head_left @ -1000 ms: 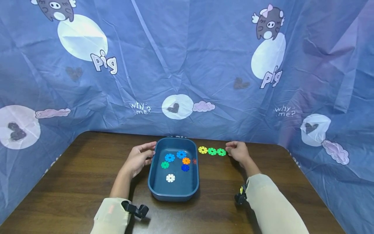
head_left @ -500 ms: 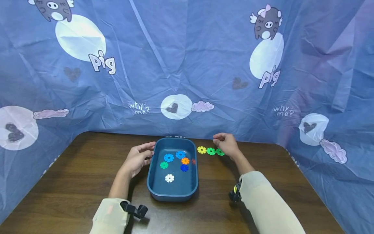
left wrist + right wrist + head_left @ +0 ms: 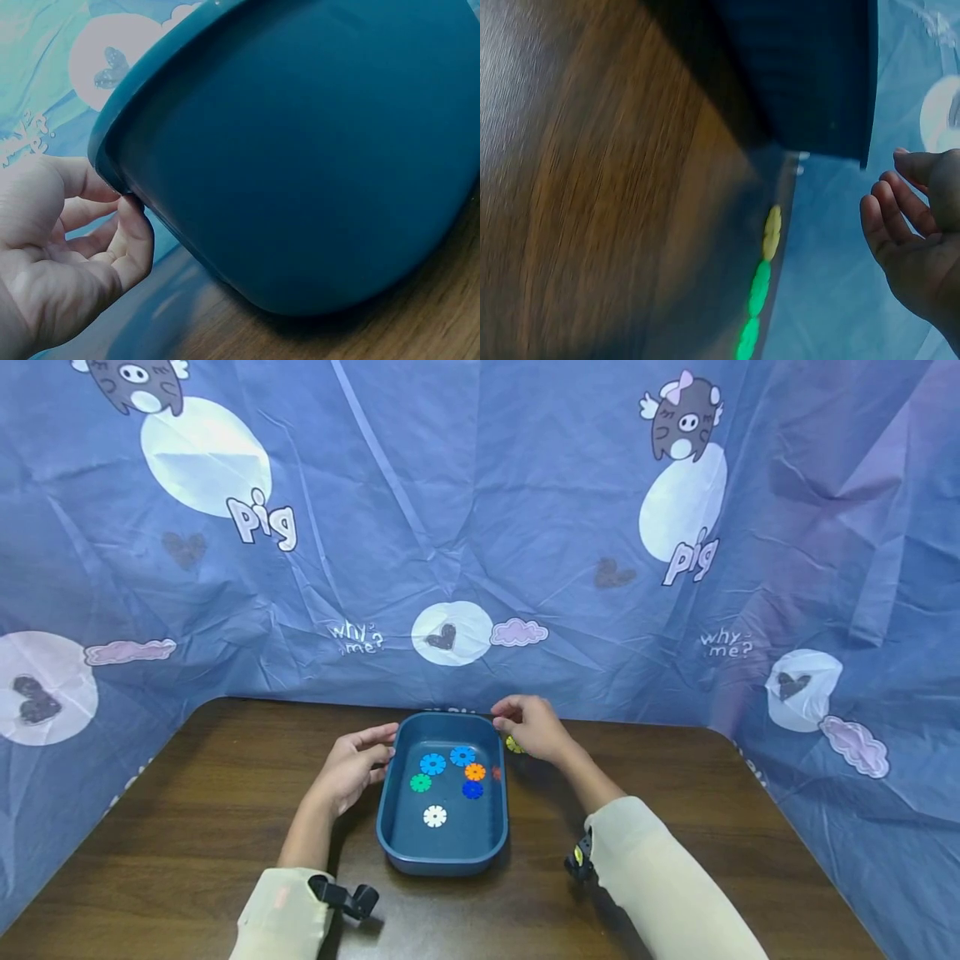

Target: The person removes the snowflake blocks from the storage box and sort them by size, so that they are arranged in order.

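Observation:
A dark blue tray [image 3: 444, 860] sits on the table, holding several notched plastic discs, including a white disc [image 3: 435, 817] and an orange disc [image 3: 475, 772]. At the tray's left side, my left hand [image 3: 352, 770] touches the outside just under the rim with bent fingertips. My right hand [image 3: 536, 729] hovers near the far right corner, its fingers loosely bent and nothing between them; the right wrist view shows a gap to the tray. Below it lie a yellow disc [image 3: 772, 232] and two green discs, one green disc [image 3: 759, 289] touching it; the hand hides the green ones in the head view.
The brown wooden table [image 3: 637, 760] ends at a blue printed curtain [image 3: 585, 668] that hangs along the back and sides. Inside the tray, a blue disc [image 3: 432, 764] and a green disc [image 3: 421, 782] lie flat.
My right hand has moved left from beside the row of discs, passing over it to the tray's far right corner. The left hand and the tray have stayed put.

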Demonstrator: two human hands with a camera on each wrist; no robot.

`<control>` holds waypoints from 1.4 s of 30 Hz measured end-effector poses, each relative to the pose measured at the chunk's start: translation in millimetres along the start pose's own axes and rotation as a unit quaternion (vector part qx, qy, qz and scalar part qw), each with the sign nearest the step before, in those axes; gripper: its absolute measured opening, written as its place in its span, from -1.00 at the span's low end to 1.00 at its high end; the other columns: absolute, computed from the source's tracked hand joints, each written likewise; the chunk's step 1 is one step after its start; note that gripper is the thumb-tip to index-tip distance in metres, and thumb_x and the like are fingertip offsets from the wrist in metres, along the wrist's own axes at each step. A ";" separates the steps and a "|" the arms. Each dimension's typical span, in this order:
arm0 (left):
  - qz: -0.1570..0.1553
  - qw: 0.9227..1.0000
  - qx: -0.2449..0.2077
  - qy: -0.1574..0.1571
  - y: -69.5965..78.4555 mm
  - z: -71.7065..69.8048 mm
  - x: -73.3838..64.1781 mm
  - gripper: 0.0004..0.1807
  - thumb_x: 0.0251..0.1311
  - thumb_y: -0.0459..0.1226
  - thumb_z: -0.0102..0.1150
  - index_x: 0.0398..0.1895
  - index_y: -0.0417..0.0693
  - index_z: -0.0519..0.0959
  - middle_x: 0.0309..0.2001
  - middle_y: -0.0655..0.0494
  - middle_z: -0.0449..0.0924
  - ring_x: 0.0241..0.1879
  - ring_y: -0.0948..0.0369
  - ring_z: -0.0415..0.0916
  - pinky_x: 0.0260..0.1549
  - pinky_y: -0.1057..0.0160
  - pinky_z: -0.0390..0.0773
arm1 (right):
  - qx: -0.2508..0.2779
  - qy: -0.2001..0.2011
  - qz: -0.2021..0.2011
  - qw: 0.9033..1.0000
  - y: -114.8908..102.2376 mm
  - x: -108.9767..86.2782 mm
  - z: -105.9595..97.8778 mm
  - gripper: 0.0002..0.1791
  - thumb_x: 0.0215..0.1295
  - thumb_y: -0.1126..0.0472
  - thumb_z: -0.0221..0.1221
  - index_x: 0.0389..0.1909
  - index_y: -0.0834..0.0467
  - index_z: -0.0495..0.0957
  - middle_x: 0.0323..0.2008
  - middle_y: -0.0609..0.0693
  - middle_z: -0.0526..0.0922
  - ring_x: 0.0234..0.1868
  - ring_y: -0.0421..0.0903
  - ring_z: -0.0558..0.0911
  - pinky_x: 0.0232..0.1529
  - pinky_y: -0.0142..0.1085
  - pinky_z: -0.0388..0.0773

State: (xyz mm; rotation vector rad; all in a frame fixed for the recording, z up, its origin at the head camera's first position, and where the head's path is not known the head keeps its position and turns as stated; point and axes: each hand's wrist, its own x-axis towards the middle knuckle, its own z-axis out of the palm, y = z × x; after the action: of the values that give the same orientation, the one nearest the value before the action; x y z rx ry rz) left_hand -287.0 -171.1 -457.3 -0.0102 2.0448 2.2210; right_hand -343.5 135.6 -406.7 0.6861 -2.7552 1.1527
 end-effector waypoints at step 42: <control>0.003 1.000 -0.004 -0.009 0.3 -0.6 -0.2 -0.42 0.30 -0.48 0.03 0.42 -0.30 0.39 0.28 -0.25 0.38 -0.12 0.20 0.55 -0.21 0.30 0.66 | -0.177 -0.223 -0.022 0.958 -45.8 20.4 82.6 -0.54 0.47 0.12 0.22 0.34 0.09 0.56 0.26 -0.03 0.62 0.36 -0.08 0.49 0.38 -0.14 0.39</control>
State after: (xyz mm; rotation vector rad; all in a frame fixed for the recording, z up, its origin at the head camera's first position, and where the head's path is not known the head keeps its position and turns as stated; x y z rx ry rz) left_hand -286.9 -171.7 -457.0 0.0146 2.0296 2.2233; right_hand -333.9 42.5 -430.8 1.0577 -3.1626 0.5092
